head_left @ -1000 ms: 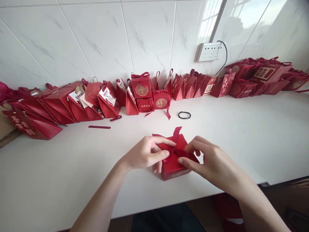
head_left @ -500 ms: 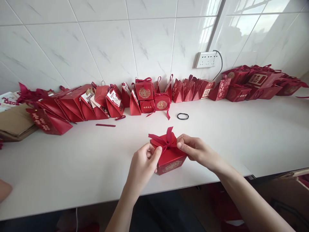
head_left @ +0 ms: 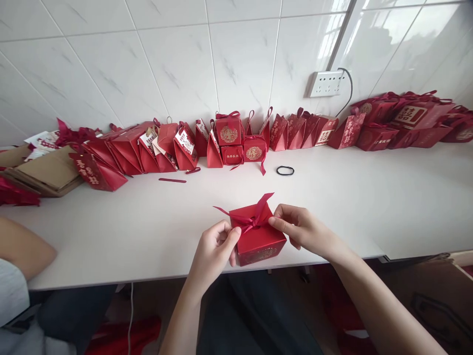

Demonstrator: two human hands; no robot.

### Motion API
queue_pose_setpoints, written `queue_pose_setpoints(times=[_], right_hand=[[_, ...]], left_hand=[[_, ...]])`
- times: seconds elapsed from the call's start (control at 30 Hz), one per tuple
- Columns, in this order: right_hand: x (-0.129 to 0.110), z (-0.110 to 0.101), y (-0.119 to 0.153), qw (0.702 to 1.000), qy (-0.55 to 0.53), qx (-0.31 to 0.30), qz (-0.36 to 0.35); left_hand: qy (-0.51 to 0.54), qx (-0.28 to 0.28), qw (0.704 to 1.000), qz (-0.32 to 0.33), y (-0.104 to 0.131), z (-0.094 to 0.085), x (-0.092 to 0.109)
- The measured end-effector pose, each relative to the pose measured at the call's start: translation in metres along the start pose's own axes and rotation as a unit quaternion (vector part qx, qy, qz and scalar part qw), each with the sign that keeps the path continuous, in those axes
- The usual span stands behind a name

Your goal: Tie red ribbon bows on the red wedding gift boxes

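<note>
A red box (head_left: 260,245) with gold print sits near the table's front edge. On its top a dark red ribbon (head_left: 254,222) is knotted, with two loose tails pointing up and to the left. My left hand (head_left: 216,246) pinches the ribbon at the box's left side, thumb and forefinger pressed together. At the right side of the knot, my right hand (head_left: 301,228) pinches the ribbon between thumb and forefinger.
Red gift boxes (head_left: 254,148) line the tiled wall. On the white table (head_left: 148,231) lie a black band (head_left: 285,170) and a dark red strip (head_left: 172,180). Brown cardboard (head_left: 48,172) is at left, near another person's arm (head_left: 22,244). A socket strip (head_left: 326,84) hangs on the wall.
Both hands have drawn slightly apart, and the knot looks tighter and flatter. The left ribbon tail now reaches further left. The view has shifted, showing more of the other person's arm.
</note>
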State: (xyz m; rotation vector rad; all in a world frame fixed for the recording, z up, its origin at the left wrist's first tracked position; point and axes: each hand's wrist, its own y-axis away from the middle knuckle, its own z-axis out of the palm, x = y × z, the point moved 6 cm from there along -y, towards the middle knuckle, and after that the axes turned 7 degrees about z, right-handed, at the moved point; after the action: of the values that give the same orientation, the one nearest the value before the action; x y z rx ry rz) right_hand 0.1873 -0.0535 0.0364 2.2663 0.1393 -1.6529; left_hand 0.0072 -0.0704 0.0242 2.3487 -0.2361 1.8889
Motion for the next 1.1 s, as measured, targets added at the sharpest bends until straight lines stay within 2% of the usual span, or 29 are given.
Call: queue_pose_setpoints(times=[0.13,0.27,0.47,0.6,0.77,0.93,1.1], right_hand=[[0.007,0.000,0.003,0.998,-0.046,0.031,0.022],[0.013,0.004,0.006,0.998,0.008,0.030,0.058],[0.008,0.005,0.012,0.996,0.063,0.066,-0.021],[0.009,0.009,0.016,0.995,0.074,0.065,-0.024],[0.016,0.016,0.011,0.996,-0.083,-0.020,0.015],[0.028,0.020,0.006,0.962,-0.257,-0.075,0.053],[0.034,0.022,0.005,0.937,-0.326,-0.097,0.074]], left_hand=[[0.044,-0.005,0.999,-0.001,0.000,0.002,-0.007],[0.095,0.003,0.995,0.002,-0.003,0.003,-0.011],[0.163,0.020,0.986,0.001,-0.003,0.003,-0.016],[0.177,0.031,0.984,-0.004,-0.002,0.003,-0.018],[0.188,0.059,0.980,-0.009,0.000,0.002,-0.018],[0.188,0.038,0.981,-0.014,0.000,0.004,-0.019],[0.197,0.071,0.978,-0.015,0.003,0.004,-0.014]])
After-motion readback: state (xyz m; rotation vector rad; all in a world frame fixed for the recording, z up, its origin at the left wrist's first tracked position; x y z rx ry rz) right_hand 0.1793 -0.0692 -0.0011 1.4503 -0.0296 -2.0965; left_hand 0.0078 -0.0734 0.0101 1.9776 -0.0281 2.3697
